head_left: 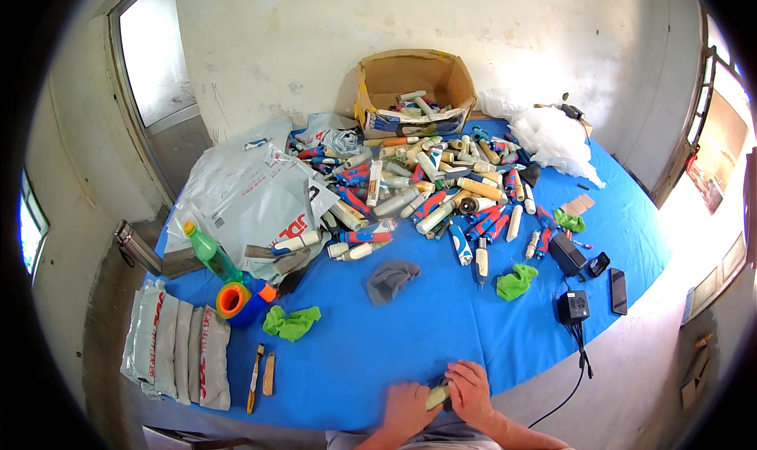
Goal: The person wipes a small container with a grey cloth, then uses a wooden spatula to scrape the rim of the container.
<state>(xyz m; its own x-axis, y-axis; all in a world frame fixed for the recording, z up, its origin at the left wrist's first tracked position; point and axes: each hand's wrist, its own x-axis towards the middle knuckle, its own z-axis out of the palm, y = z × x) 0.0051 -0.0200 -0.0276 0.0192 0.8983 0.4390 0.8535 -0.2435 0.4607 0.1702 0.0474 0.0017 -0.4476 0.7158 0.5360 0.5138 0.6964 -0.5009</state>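
At the near table edge, my left hand [406,409] and my right hand [471,393] are close together, with a short pale cream cylindrical handle [436,397] between them. My left fingers are curled at its left end and look slightly blurred. On its other side, my right fingers close round it, with something dark, perhaps cloth, under them. A crumpled grey cloth [393,281] lies farther in on the blue tablecloth [347,355]. Beyond that spreads a large heap of similar cylindrical handles [426,202] in cream, white, blue and red.
Left stand a green bottle [211,253], an orange-and-blue tape roll [234,300], packed grey bags [177,344] and a brush [255,377]. Green cloths [292,322] lie about. Right are a black power adapter [573,306] with cables and a phone [618,292]. Behind sits a cardboard box [461,87].
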